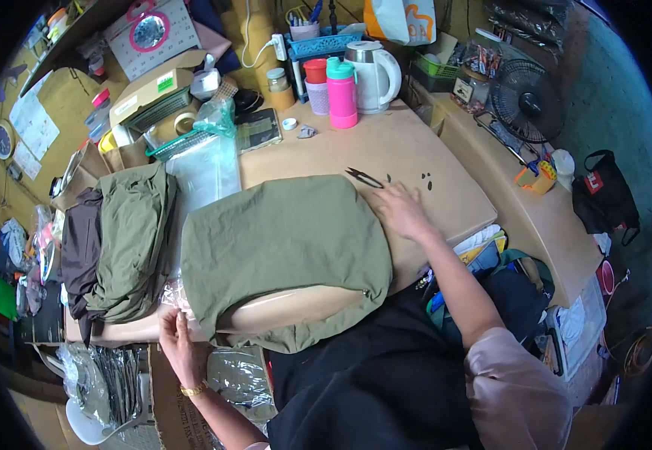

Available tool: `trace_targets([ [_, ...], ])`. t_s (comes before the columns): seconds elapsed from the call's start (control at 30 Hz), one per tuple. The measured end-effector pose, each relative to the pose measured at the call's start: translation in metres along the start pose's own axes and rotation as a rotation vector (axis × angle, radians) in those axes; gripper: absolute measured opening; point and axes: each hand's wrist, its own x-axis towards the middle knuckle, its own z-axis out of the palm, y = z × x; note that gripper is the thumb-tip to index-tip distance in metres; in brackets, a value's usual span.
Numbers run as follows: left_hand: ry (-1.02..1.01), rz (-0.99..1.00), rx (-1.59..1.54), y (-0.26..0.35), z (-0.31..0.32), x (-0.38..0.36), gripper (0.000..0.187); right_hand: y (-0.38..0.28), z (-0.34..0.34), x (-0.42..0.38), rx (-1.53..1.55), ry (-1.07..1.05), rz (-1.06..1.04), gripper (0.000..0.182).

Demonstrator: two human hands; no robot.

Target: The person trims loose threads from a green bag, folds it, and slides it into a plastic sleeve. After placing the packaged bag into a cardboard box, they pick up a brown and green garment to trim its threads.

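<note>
An olive-green fabric piece (281, 232) lies spread on the brown-covered table (311, 154) before me. Its near edge forms a wide curved opening over the table's front edge. My right hand (402, 211) rests flat beside the fabric's right side, fingers stretched out. Just past those fingertips lie black thread snips (365, 178). At the fabric's lower left corner, my left hand (177, 341) has its fingers pinched together close to crinkled clear plastic (174, 293). Whatever is between these fingers is too small to make out.
Folded green cloth (132, 240) and dark cloth (82, 251) lie to the left. At the back stand a pink bottle (342, 101), a white kettle (373, 79) and a purple cup (317, 97). A black fan (527, 101) is at the right. Small dark scraps (428, 184) lie near the snips.
</note>
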Motion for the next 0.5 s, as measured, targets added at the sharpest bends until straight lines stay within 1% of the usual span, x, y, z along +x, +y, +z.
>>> trace_targets([
  [0.03, -0.036, 0.089, 0.051, 0.004, 0.004, 0.012, 0.025, -0.01, 0.004, 0.012, -0.059, -0.021, -0.007, 0.044],
  [0.1, -0.089, 0.218, 0.169, 0.005, 0.013, 0.049, 0.027, -0.011, 0.005, 0.048, 0.068, -0.091, -0.031, 0.044],
  [0.17, -0.165, 0.275, 0.196, 0.013, 0.027, 0.086, 0.035, -0.009, 0.016, 0.076, 0.067, 0.165, -0.064, 0.037],
  [0.23, -0.236, 0.311, 0.209, 0.031, 0.045, 0.119, 0.049, -0.022, -0.009, 0.092, 0.38, 0.146, 0.054, 0.03],
  [0.27, -0.227, 0.322, 0.26, 0.04, 0.055, 0.128, 0.054, -0.032, -0.005, 0.095, 0.374, 0.154, 0.06, 0.03],
  [0.33, -0.33, 0.316, 0.168, 0.048, 0.075, 0.147, 0.06, -0.045, 0.012, 0.089, 1.087, 0.104, 0.005, 0.035],
  [0.37, -0.289, 0.384, 0.114, 0.038, 0.087, 0.161, 0.047, -0.046, 0.013, 0.083, 1.078, 0.11, 0.01, 0.035],
  [0.4, -0.298, 0.388, 0.105, 0.025, 0.091, 0.174, 0.047, -0.049, 0.004, 0.075, 0.919, 0.105, -0.032, 0.032],
  [0.43, -0.381, 0.313, 0.08, 0.017, 0.093, 0.185, 0.032, -0.048, -0.002, 0.07, 0.759, 0.099, -0.072, 0.03],
  [0.47, -0.463, 0.235, 0.06, 0.008, 0.094, 0.194, 0.019, -0.047, -0.005, 0.069, 0.755, 0.105, -0.064, 0.03],
  [0.5, -0.401, 0.252, -0.081, 0.025, 0.107, 0.17, 0.016, -0.045, -0.007, 0.069, 0.805, 0.142, 0.018, 0.027],
])
